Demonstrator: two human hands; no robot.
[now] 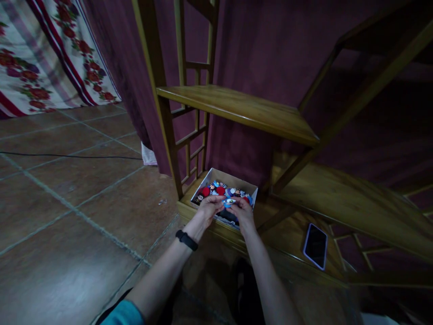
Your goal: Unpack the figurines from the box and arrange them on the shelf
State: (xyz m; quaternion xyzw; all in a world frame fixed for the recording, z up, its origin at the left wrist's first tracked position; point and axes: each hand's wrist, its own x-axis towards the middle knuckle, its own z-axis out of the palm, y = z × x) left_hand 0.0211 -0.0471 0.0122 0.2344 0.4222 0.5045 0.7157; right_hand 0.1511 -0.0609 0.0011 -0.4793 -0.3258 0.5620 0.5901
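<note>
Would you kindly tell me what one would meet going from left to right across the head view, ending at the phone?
Floral fabric → black wristband → left hand → small blue-and-white item → right hand → phone.

The shelf (237,106) is smooth wood, glossy along its front edge; the box (233,178) looks like matt cardboard, the curtain (260,58) matt cloth, the floor tiles (64,284) softly shiny.
</note>
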